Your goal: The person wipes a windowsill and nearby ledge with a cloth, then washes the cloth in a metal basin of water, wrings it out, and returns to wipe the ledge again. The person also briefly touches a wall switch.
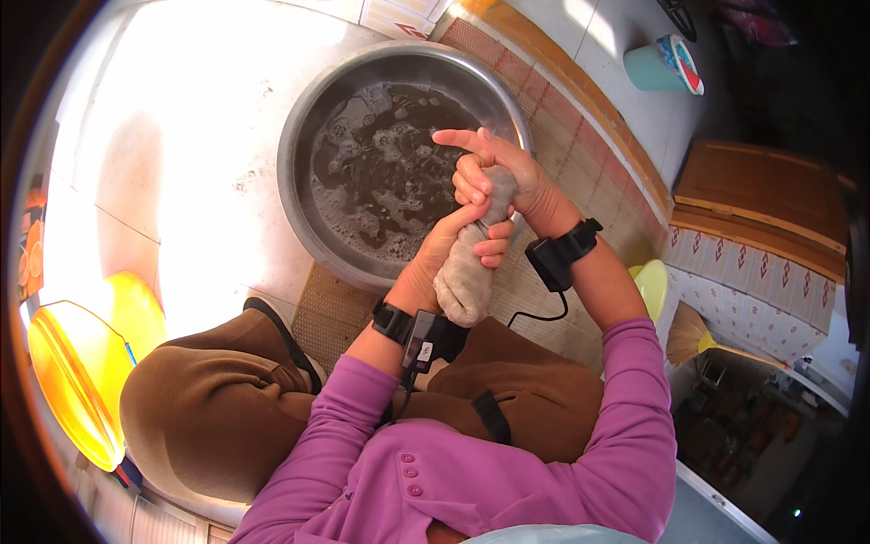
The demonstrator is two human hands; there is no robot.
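A wet grey cloth (467, 277), twisted into a thick roll, is held between both hands over the near right rim of a large metal basin (293, 197). My left hand (445, 238) wraps the middle of the roll, and its bunched lower end hangs toward my lap. Higher up, my right hand (510, 160) grips the other end with its index finger stretched out to the left. Murky brown water (380, 177) with patches of suds fills the bottom of the basin.
The basin stands partly on a woven mat (326, 306) on the tiled floor. At left is a yellow bucket (75, 387) with a wire handle. On the right are a teal bin (652, 68), a wooden cabinet (761, 190), a yellow-green container (652, 289) and a broom (688, 334).
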